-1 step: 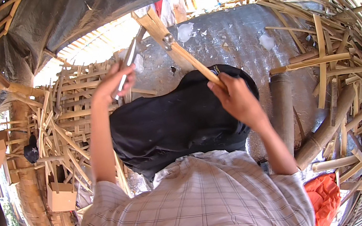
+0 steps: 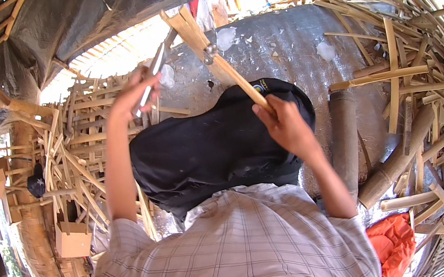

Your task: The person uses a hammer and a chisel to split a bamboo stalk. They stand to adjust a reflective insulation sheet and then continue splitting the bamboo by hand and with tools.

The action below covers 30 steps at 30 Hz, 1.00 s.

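Observation:
My left hand [image 2: 134, 97] is closed on a long knife [image 2: 157, 67], whose bright, narrow blade slants up and away; its handle is hidden in my fingers. The far tip of the knife comes close to the far end of a bamboo piece [image 2: 235, 77]. My right hand [image 2: 289, 123] grips the near end of this pale yellow bamboo, which slants away to the upper left. Its wider far end looks split. A shiny, rounded metal piece [image 2: 210, 54] sits against the bamboo about midway. My legs in black trousers [image 2: 212, 152] lie below both hands.
A grey sheet [image 2: 287, 38] with white scraps covers the ground ahead. Split bamboo strips [image 2: 393, 66] pile up on the right, near thick bamboo poles [image 2: 344, 140]. Woven bamboo lattice [image 2: 92, 111] and a cardboard box [image 2: 73, 239] are on the left; orange cloth [image 2: 392, 245] lies at the lower right.
Both hands keep their holds. The bamboo and the knife have shifted only slightly, and the whole view has moved a little.

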{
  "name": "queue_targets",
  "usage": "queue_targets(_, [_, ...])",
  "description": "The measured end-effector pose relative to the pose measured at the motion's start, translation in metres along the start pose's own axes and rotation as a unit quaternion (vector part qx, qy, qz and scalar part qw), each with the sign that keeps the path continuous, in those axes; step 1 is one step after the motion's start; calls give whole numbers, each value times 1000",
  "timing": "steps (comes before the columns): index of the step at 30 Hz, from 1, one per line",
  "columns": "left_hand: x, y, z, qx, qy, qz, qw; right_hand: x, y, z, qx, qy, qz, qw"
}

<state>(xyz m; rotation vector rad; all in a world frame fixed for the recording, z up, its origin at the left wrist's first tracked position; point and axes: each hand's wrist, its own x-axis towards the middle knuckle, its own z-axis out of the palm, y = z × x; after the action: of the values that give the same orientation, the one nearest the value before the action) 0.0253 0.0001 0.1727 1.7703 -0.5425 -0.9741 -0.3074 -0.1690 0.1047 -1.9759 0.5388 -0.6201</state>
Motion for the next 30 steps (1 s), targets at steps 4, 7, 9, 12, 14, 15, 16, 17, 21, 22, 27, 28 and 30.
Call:
queue_targets(4, [10, 21, -36, 59, 14, 88, 994, -34, 36, 35, 97, 11, 89, 991])
queue_targets(7, [15, 26, -43, 133, 11, 169, 976, -51, 50, 44, 118, -1, 140, 983])
queue_targets(9, [19, 30, -38, 160, 1, 192, 968, -55, 51, 40, 119, -5, 158, 980])
queue_targets(12, [26, 29, -29, 154, -6, 188, 970, -47, 34, 25, 51, -15, 137, 989])
queue_targets(14, [33, 24, -30, 179, 5, 202, 963, -28, 19, 12, 8, -4, 94, 996])
queue_targets(15, [36, 20, -28, 190, 10, 207, 960, -17, 10, 5, -15, -1, 73, 997])
queue_targets(16, [29, 29, -17, 223, 9, 199, 954, -4, -6, -5, -31, 14, 63, 997])
queue_targets(17, [31, 27, -15, 273, 21, 221, 936, 10, -29, -15, -45, 26, 49, 997])
queue_targets(21, [38, 24, -8, 421, 44, 245, 872, 59, -102, -40, 12, 115, -22, 993])
queue_targets(22, [34, 31, -6, 452, 37, 182, 872, 71, -110, -35, 75, 118, -50, 989])
queue_targets(27, [20, 46, -9, 518, 32, 140, 843, 119, -87, 8, -55, 185, -179, 965])
queue_targets(28, [24, 39, -16, 531, 34, 187, 826, 122, -79, 14, -104, 123, -130, 978])
queue_targets(30, [34, 22, -28, 552, 37, 278, 785, 124, -65, 18, -169, 22, -77, 982])
